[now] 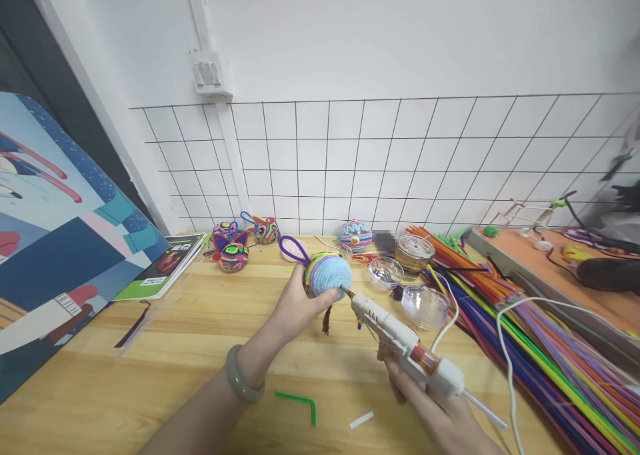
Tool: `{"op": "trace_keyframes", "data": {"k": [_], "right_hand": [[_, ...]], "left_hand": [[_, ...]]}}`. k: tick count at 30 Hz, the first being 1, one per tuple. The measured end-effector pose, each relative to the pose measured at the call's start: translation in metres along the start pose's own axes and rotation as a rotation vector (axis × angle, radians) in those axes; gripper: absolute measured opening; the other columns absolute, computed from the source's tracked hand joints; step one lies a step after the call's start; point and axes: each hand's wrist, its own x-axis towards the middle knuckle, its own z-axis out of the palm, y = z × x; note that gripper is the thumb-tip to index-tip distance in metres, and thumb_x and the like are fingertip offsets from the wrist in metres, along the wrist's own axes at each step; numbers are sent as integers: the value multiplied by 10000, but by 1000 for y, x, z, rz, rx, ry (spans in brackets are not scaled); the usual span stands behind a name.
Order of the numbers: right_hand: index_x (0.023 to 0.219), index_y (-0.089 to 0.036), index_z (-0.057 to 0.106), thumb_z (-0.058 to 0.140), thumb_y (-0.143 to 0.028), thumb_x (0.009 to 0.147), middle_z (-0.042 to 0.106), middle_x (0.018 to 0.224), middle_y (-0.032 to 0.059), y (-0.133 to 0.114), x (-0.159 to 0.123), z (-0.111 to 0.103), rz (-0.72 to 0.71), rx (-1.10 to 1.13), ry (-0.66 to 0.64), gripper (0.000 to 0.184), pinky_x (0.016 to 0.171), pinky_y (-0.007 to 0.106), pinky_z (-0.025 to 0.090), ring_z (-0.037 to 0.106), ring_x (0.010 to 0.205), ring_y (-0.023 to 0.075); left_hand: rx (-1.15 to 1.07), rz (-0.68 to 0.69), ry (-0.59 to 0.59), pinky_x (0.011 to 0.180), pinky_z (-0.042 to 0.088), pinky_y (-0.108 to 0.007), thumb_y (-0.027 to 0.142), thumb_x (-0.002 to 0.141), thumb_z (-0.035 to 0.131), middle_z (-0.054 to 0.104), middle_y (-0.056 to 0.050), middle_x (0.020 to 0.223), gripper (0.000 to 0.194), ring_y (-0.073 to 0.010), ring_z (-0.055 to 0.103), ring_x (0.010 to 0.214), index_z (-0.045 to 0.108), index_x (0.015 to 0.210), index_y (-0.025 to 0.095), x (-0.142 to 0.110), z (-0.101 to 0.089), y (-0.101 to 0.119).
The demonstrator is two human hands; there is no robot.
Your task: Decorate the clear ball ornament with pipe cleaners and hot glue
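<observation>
My left hand (295, 301) is closed around a ball ornament (330, 275) wound in coiled light-blue, purple and yellow strands. A purple loop (293, 249) rises from its upper left, and a dark tassel (327, 320) hangs beneath. In my right hand (415, 375) is a white hot glue gun (387, 321), gripped by its handle. The nozzle points up and left and appears to touch the ball's light-blue face. From the gun's rear sticks a clear glue stick (485, 408). The fingers of my right hand are partly hidden under the gun.
Bundles of coloured pipe cleaners (540, 335) lie at right beside a white cord (507, 355). Clear bowls (425, 306) and a lidded cup (414, 255) stand behind the gun. Several wound ornaments (233, 256) sit at the back. A bent green piece (300, 398) and a white stick (361, 420) lie in front.
</observation>
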Motion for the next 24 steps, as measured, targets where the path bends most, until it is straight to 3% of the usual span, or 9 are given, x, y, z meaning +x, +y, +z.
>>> {"op": "trace_keyframes", "data": {"k": [17, 24], "right_hand": [[837, -228, 662, 551, -588, 811, 578, 596, 15, -4, -4, 7, 48, -2, 66, 378, 531, 256, 517, 586, 605, 195], [838, -218, 657, 570, -560, 813, 588, 604, 13, 0, 1, 1, 3, -26, -33, 353, 540, 238, 521, 581, 572, 172]], "left_hand": [[-9, 6, 3, 1010, 437, -403, 345, 710, 743, 545, -151, 1310, 679, -279, 549, 1180, 415, 1272, 150, 0, 0, 0], [-6, 4, -3, 1015, 433, -410, 338, 714, 741, 553, -155, 1285, 662, -277, 552, 1170, 422, 1259, 140, -1, 1, 1]]}}
